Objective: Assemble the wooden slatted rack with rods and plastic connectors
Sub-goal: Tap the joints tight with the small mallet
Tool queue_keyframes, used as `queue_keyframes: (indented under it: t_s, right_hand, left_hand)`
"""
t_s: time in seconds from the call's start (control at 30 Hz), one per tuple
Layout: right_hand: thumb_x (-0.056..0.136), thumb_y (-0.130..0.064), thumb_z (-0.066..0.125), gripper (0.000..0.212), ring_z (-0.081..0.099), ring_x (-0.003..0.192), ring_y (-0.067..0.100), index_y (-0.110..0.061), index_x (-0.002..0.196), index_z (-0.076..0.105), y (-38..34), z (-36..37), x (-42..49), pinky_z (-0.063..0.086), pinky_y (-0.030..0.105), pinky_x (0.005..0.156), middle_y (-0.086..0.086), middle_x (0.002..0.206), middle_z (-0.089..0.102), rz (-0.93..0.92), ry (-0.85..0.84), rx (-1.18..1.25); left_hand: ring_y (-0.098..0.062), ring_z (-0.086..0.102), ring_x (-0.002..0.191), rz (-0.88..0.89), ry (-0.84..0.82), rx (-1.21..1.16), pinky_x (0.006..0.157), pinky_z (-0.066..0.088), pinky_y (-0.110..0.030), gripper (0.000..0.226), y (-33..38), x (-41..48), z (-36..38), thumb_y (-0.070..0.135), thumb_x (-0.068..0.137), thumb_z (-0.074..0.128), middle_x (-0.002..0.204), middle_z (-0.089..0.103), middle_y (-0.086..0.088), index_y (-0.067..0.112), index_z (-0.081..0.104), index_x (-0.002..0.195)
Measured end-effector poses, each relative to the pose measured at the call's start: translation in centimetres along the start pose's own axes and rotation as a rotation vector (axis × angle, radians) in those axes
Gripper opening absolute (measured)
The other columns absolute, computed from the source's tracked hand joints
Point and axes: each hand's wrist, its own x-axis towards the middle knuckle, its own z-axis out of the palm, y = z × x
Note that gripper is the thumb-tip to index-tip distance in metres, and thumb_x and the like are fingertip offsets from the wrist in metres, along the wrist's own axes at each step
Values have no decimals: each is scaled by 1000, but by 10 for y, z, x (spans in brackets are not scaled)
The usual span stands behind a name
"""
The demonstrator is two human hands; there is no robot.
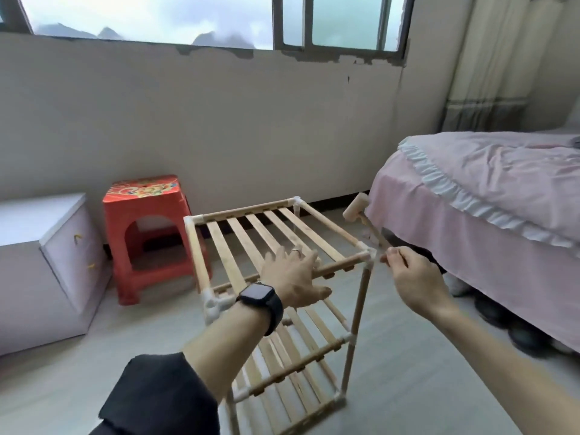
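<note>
Left hand [295, 277], fingers spread flat, steadies the rack [251, 227]; my right hand [414, 277] grips the mallet [354, 207] beside its corner connector [368, 251].

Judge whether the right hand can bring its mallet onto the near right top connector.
Probably yes: the right hand grips the mallet beside that connector, nothing between; the left hand rests clear.

A wide grey-framed window [282, 20] runs along the top of an off-white plastered wall [188, 120], letting in flat, overcast daylight. A pale striped curtain [496, 58] hangs in the right corner. On the light grey floor [78, 381] stand a red plastic stool with a patterned top [147, 243] and, to its left, a white cabinet with lilac drawer fronts [37, 262]. At right is a bed with a pink sheet and white frill [486, 189]; dark shoes [502, 315] lie beneath it.
</note>
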Motion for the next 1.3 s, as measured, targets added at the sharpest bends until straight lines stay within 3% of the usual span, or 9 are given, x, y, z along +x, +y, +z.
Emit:
queue_keyframes:
  t_s: [0.1,0.23,0.4,0.5,0.6,0.73,0.9,1.17,1.3]
  right_hand:
    - [106,-35,44,28,60,75,18,-26,94,68,27,-37,-12,46,39,71,-2,76,68,44,-7,-192]
    - [106,-35,41,25,60,72,13,-25,98,63,38,-56,-28,46,32,66,3,76,69,-1,158,-148]
    - [103,-41,43,27,59,70,20,-27,97,65,42,-47,-23,47,40,66,-5,66,63,-18,0,-337]
    - [105,-36,45,23,57,67,15,-26,95,62,35,-41,-22,36,36,65,-5,70,65,-58,141,-169]
    - [104,-37,42,29,61,79,30,-21,93,63,32,-40,-19,45,41,72,2,79,68,-19,32,-329]
    - [105,-34,44,26,60,70,17,-21,91,61,29,-38,-22,42,40,64,-1,70,65,-28,138,-187]
    - [104,-40,40,34,60,77,26,-21,88,64,27,-33,-25,50,44,72,-2,71,63,53,-30,-333]
    - [103,-38,47,27,58,79,20,-21,94,66,12,-13,-10,45,40,72,-8,77,66,79,18,-146]
    - [104,-28,45,14,53,76,7,-26,104,59,8,4,3,34,36,65,-10,85,64,81,6,-101]
  left_hand:
    - [-31,45,117,-105,89,12,95,42,-49,48,12,12,13,47,95,52,125,55,-9,35,42,140]
    - [-28,44,103,-113,106,9,81,41,-44,51,12,19,16,29,97,41,110,53,-6,42,34,146]
    - [-27,44,100,-83,143,23,78,46,-42,58,5,19,19,30,98,39,117,54,-5,43,26,153]
    - [-26,44,101,-80,133,14,76,48,-40,61,4,17,17,28,98,39,121,52,-6,44,23,155]
    - [-25,44,103,-74,126,0,75,49,-38,61,3,17,15,27,99,41,124,52,-6,43,23,155]
    - [-27,44,106,-50,125,7,79,53,-42,64,1,15,16,25,97,42,122,52,-5,44,22,155]
    - [-26,44,110,26,114,40,78,52,-40,65,-11,8,13,23,98,40,132,50,-4,45,20,155]
    - [-18,8,154,143,-189,-29,116,37,-47,91,-65,-43,-11,20,87,61,168,2,16,75,12,141]
    - [-20,9,152,65,-462,-378,118,29,-51,66,-74,-55,-41,31,78,67,159,3,28,57,49,137]
